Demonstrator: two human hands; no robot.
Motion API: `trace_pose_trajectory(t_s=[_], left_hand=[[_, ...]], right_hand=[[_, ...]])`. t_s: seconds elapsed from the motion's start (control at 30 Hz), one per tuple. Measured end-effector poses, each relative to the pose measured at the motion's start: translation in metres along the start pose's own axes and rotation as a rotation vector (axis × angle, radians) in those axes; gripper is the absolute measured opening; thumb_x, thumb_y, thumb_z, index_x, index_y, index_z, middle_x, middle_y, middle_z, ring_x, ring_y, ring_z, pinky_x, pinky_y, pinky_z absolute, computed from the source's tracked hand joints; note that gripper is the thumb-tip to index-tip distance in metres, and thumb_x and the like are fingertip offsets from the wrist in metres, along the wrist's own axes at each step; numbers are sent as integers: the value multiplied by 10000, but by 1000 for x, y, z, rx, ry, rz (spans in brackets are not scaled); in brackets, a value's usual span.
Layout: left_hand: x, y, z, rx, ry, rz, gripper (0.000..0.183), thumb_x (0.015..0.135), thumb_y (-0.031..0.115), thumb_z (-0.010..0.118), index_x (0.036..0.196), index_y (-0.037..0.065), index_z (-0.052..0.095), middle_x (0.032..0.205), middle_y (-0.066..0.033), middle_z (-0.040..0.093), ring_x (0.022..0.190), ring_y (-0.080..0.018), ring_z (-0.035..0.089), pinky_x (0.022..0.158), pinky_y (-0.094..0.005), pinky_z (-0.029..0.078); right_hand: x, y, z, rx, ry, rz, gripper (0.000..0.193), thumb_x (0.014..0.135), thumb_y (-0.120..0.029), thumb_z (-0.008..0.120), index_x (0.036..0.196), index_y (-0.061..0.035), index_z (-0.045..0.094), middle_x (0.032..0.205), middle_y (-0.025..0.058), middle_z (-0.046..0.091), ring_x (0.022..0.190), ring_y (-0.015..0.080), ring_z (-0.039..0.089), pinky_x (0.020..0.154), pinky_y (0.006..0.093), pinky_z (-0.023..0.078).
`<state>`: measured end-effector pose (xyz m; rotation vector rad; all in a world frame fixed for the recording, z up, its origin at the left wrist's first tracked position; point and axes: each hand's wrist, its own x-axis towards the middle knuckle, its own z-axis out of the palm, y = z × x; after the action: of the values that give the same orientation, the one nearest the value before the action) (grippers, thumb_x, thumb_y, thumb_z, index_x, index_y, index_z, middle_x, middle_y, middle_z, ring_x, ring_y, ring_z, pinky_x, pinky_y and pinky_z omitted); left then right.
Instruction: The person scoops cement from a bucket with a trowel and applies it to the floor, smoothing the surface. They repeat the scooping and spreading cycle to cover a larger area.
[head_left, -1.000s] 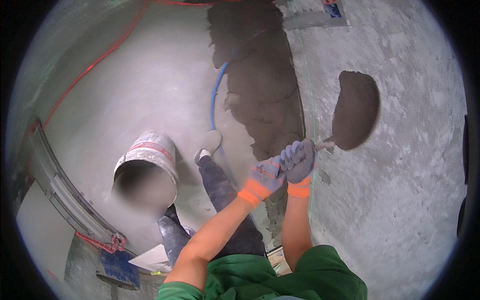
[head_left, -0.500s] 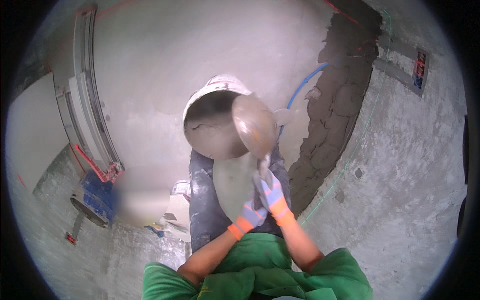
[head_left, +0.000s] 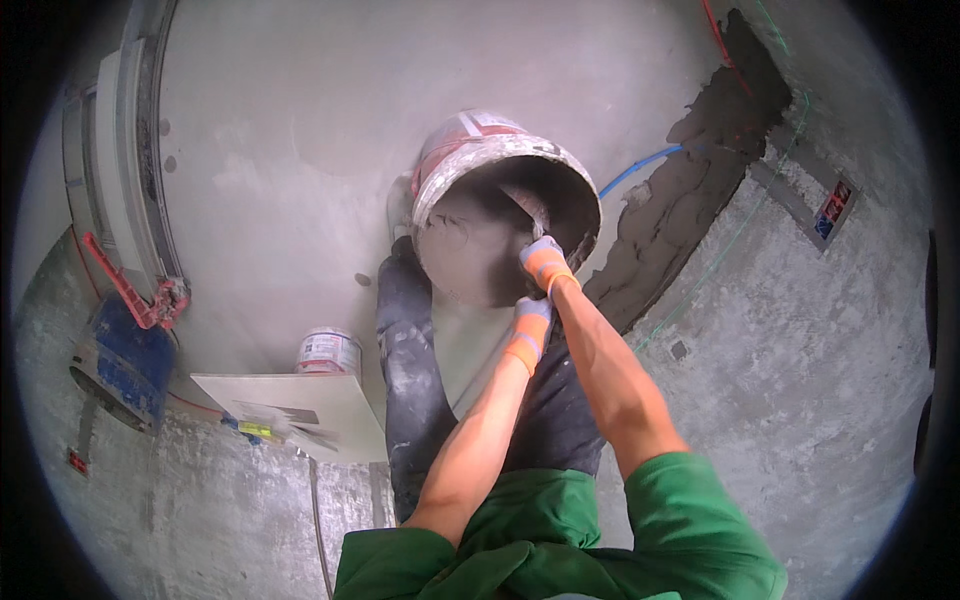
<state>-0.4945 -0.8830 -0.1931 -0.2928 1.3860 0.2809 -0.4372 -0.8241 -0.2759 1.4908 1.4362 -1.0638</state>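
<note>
A large bucket (head_left: 432,196), pale and smeared with plaster, leans toward me in front of my legs. Wet grey mortar (head_left: 465,245) fills much of it. A shovel (head_left: 527,201) reaches into its mouth, its blade partly sunk in the mortar or hidden by it. My right hand (head_left: 546,262), in an orange and grey work glove, is closed round the shovel's handle at the bucket's opening. Just below, my left hand (head_left: 533,316) in a matching glove is closed on the same handle, most of which the hands hide.
Dark wet mortar (head_left: 660,225) runs in a strip along the right wall's foot, with a blue hose (head_left: 640,170) beside it. At left are a white pail (head_left: 328,352), a pale board (head_left: 300,412), a blue bucket (head_left: 130,360), a red tool (head_left: 125,285) and long metal profiles (head_left: 148,150).
The shovel's blade has gone from above the bucket's right rim down into it. Both hands have moved forward with the handle, and the bucket's mouth sits further right in view.
</note>
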Motion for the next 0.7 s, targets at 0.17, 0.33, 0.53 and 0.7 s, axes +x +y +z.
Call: trace_pose_trajectory(t_s=[0.17, 0.33, 0.53, 0.7], left_hand=[[-36, 12, -29, -113, -227, -172, 140, 798, 146, 514, 682, 71, 531, 586, -40, 522, 509, -157, 500, 440, -275, 385], [-46, 36, -26, -872, -524, -561, 206, 808, 166, 552, 642, 148, 431, 505, 39, 371, 395, -94, 355, 379, -210, 313], [-40, 36, -12, -832, -167, -409, 259, 792, 102, 538, 585, 155, 391, 475, 38, 333, 352, -97, 300, 359, -238, 209], [-38, 40, -8, -755, -4, -373, 200, 777, 107, 566, 609, 117, 458, 479, 1, 409, 341, -112, 335, 343, -242, 225]], right_hand=[[-6, 9, 41, 895, -152, 58, 301, 861, -270, 485, 650, -67, 553, 539, 67, 524, 465, 220, 523, 434, 356, 410], [-19, 16, 15, 1660, -664, 384, 313, 889, -304, 456, 607, -170, 441, 483, -28, 408, 382, 106, 394, 352, 249, 293], [-12, -4, -3, 1961, -970, 505, 256, 893, -250, 475, 675, -118, 448, 530, -32, 414, 405, 82, 383, 363, 202, 286], [0, -10, -1, 2115, -1351, 428, 259, 898, -261, 462, 672, -135, 459, 551, -72, 414, 417, 50, 378, 374, 197, 286]])
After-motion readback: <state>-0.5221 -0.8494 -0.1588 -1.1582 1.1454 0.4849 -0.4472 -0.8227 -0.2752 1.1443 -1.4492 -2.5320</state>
